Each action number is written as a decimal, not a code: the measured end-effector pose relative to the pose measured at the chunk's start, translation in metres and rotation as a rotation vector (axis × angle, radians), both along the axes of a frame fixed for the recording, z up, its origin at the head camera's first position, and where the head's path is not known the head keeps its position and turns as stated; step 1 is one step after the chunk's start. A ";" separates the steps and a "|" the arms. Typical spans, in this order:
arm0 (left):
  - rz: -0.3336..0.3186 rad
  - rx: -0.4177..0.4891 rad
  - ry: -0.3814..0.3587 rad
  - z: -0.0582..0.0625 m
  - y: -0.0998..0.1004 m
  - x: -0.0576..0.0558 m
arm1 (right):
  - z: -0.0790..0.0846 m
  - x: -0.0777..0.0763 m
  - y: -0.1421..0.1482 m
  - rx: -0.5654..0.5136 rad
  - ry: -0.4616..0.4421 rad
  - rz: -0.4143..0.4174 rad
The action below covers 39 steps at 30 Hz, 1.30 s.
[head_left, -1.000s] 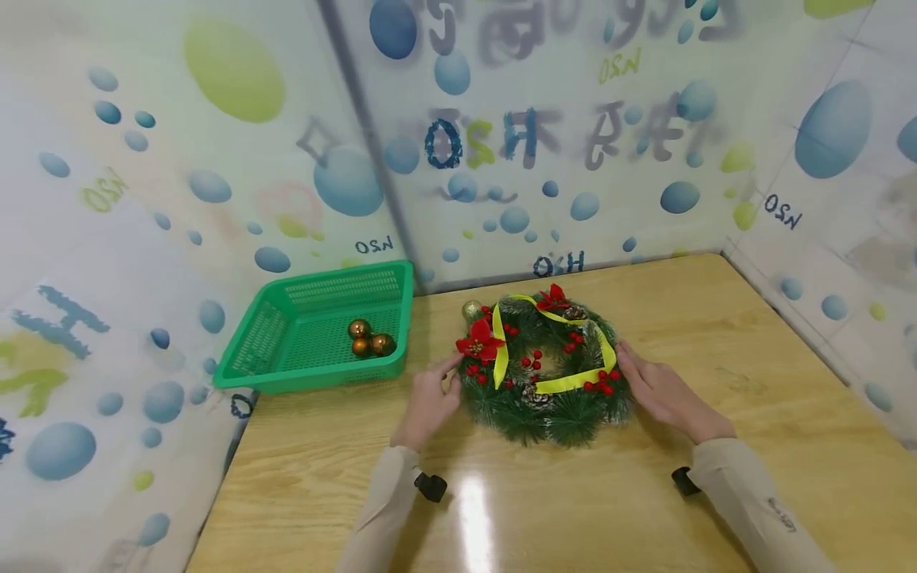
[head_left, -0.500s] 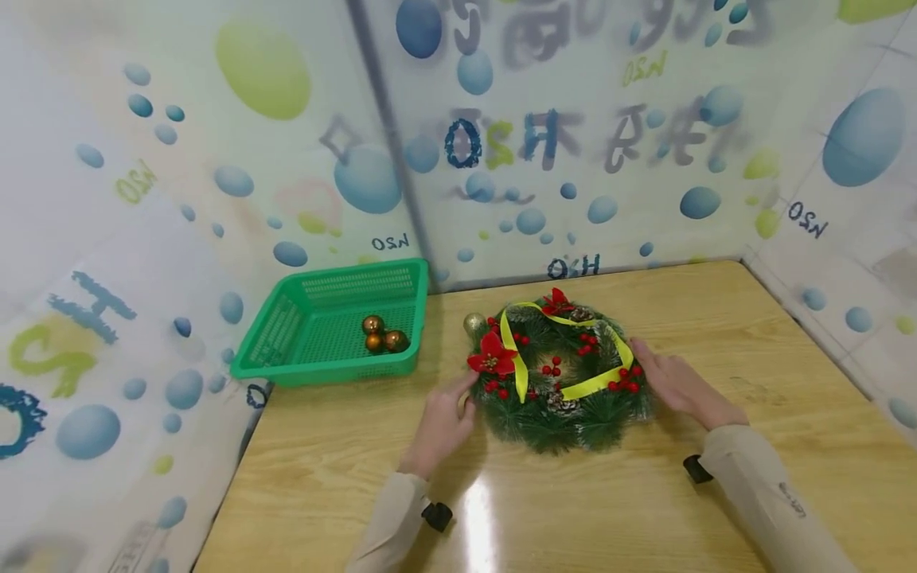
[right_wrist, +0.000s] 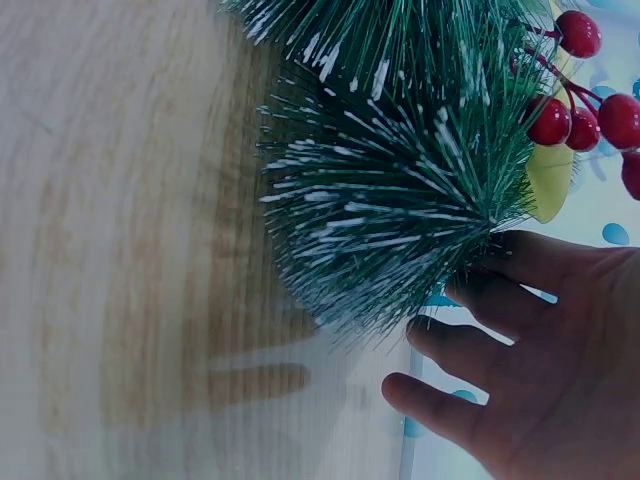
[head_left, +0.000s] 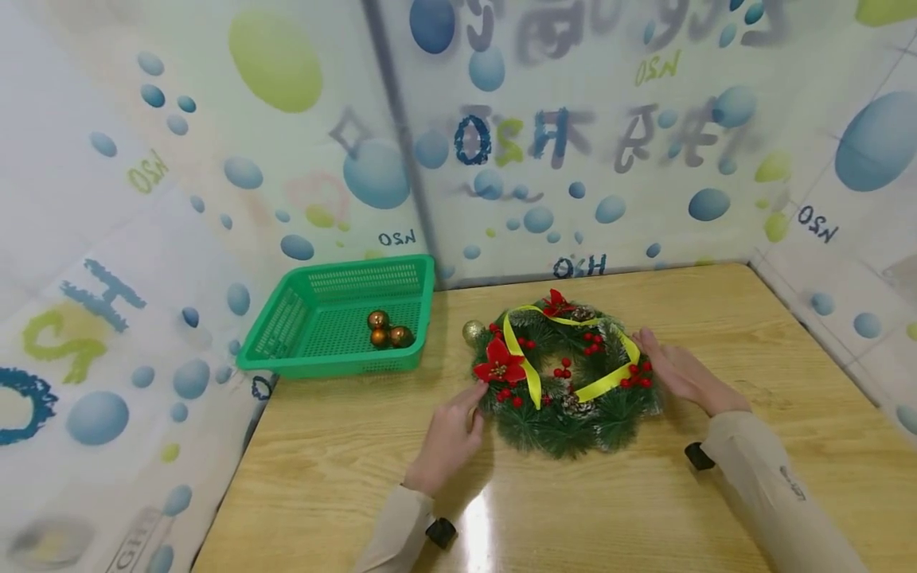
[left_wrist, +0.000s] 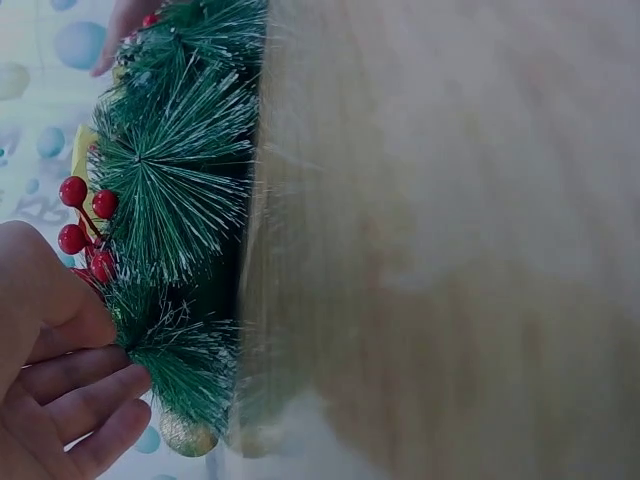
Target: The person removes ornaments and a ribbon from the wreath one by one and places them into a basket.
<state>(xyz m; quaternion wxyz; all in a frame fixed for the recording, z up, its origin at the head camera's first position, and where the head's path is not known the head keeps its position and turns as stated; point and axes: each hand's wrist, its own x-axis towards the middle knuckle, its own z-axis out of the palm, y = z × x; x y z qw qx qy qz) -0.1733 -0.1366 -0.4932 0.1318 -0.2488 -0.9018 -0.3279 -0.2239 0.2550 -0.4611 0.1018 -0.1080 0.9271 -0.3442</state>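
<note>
A round green Christmas wreath (head_left: pixel 566 426) lies on the wooden table. It carries red poinsettias (head_left: pixel 500 363), red berries, pine cones, a yellow ribbon (head_left: pixel 604 386) and a gold bauble (head_left: pixel 473 332) at its left edge. My left hand (head_left: pixel 450 434) touches the wreath's left side below a poinsettia, its fingers relaxed; in the left wrist view the fingertips (left_wrist: pixel 125 385) rest at the pine needles. On the opposite side, my right hand (head_left: pixel 688 372) lies along the outer edge. Its straight, spread fingers (right_wrist: pixel 470 350) touch the frosted needles near a berry cluster (right_wrist: pixel 550 120).
A green plastic basket (head_left: pixel 329 368) stands at the back left, with 3 copper-coloured baubles (head_left: pixel 380 320) inside. Behind the table (head_left: pixel 344 446) rises a wall (head_left: pixel 616 151) printed with blue and green drops. Each sleeve has a small black device (head_left: pixel 440 532) at the cuff.
The wreath has turned slightly counterclockwise, its gold bauble and left poinsettia moving nearer. Both hands have stayed at its sides. The head view has shifted, so the scene sits further right.
</note>
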 end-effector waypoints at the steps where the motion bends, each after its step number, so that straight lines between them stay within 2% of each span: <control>1: -0.003 -0.001 0.007 0.000 0.001 0.001 | 0.000 0.000 0.001 0.002 -0.009 -0.004; 9: -0.031 -0.018 0.021 -0.001 0.012 0.004 | 0.001 0.000 0.010 -0.003 -0.025 -0.020; 14: -0.055 0.032 -0.122 0.001 0.008 0.000 | -0.001 -0.005 0.014 0.003 -0.021 -0.029; 16: -0.026 0.087 -0.176 0.002 0.001 -0.007 | 0.000 -0.006 0.015 0.003 -0.008 -0.025; 18: 0.030 0.140 -0.192 0.003 -0.006 -0.016 | 0.001 -0.004 0.018 -0.009 0.008 -0.026; 22: 0.098 0.201 -0.215 0.002 -0.018 -0.037 | 0.006 0.017 0.025 -0.064 0.006 -0.044; 26: 0.066 0.154 -0.270 0.003 -0.020 -0.051 | 0.007 0.048 0.020 -0.086 0.011 -0.041; 29: 0.035 0.138 -0.330 0.003 -0.017 -0.054 | 0.005 0.064 0.009 -0.075 0.035 -0.021; 33: 0.035 0.153 -0.388 0.000 -0.015 -0.053 | 0.000 0.073 -0.005 -0.057 0.074 -0.008; 39: 0.024 0.139 -0.386 0.000 -0.010 -0.051 | -0.010 0.080 -0.006 -0.099 0.043 -0.035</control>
